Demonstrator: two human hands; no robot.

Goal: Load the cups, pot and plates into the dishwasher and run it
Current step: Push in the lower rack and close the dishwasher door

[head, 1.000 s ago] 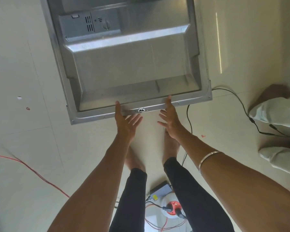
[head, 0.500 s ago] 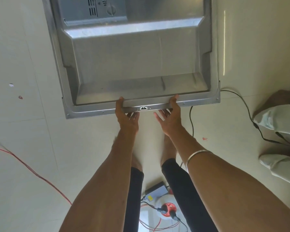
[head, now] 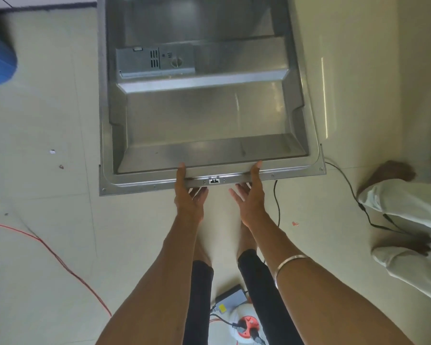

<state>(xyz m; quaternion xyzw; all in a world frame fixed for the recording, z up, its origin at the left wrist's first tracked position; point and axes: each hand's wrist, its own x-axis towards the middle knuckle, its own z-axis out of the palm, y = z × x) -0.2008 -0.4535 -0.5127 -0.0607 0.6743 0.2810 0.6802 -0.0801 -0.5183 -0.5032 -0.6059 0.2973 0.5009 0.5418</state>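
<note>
Grip dishwasher door [head: 204,125] front edge w/ left hand [head: 189,195] & right hand [head: 251,197], thumbs on top, fingers under; move evenly, no slamming.

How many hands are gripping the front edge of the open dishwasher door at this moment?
2. The left hand is left of the latch; the right hand is right of it, thumbs over the dishwasher door edge.

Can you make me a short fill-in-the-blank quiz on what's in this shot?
1. Both hands, left hand and right hand, grip the front edge of the dishwasher ____.
2. The bangle sits on the ____ forearm.
3. The cord at the left on the floor is ____.

Missing words: door; right; red
</note>
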